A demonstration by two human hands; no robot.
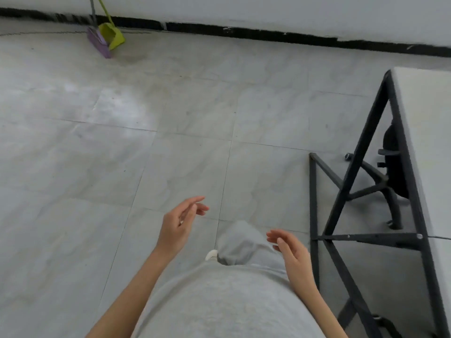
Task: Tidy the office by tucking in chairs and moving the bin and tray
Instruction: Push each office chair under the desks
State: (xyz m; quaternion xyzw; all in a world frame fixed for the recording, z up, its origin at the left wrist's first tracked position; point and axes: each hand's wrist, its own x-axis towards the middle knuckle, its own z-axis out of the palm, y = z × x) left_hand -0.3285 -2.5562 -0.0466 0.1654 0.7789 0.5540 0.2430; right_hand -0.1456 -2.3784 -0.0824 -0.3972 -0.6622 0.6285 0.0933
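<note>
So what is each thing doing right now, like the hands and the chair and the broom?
Left hand: open, fingers relaxed, holds nothing.
Right hand: open, holds nothing.
Office chair: tucked under the desk, wheeled base showing.
Desk: standing on its black frame.
Purple broom: propped by the wall.
Green dustpan: upright beside the broom.

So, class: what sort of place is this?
Probably an office or workroom: a white desk on a black frame, a wheeled chair base beneath it, and a broom with dustpan by the wall.
</note>
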